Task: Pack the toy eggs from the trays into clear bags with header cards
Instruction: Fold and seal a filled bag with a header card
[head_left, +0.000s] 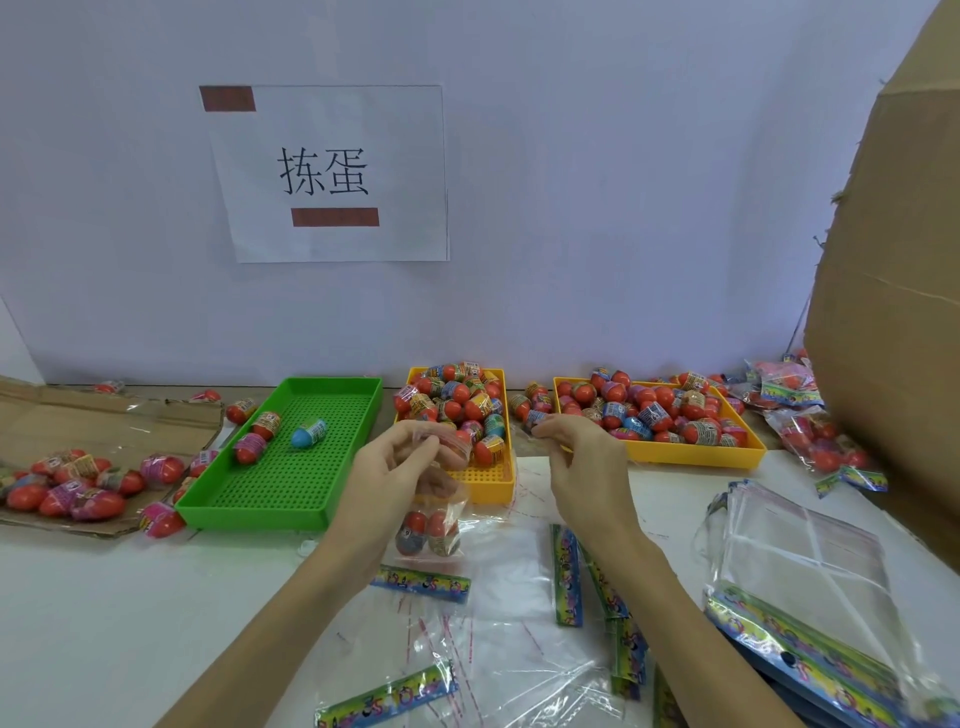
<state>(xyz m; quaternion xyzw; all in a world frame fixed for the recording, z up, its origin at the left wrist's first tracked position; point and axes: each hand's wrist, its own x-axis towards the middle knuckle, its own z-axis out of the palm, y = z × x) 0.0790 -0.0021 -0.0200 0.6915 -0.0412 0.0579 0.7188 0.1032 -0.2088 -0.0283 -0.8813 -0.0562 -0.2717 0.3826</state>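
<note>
At nine o'clock a flattened cardboard sheet (62, 415) lies on the worktop (130, 623) with loose toy eggs (67, 491) heaped on it. Beside it stands the green tray (291, 457), holding only three eggs near its far left corner, one of them blue (307, 434). At the centre the left hand (395, 467) holds up a clear bag (434, 519); its fingers are curled and pinch the bag's open top, and two red eggs sit in the bag's bottom. A header card (423, 583) lies on the worktop just below it. Behind the bag, at twelve o'clock, is a yellow tray (483, 475) piled with eggs at its far end. The right hand (582, 462) hovers just right of it, fingers bent together; whether they pinch anything I cannot tell. At two o'clock a second yellow tray (691, 452) is full of eggs. At four o'clock lies a stack of empty bags (805, 561) with cards.
</note>
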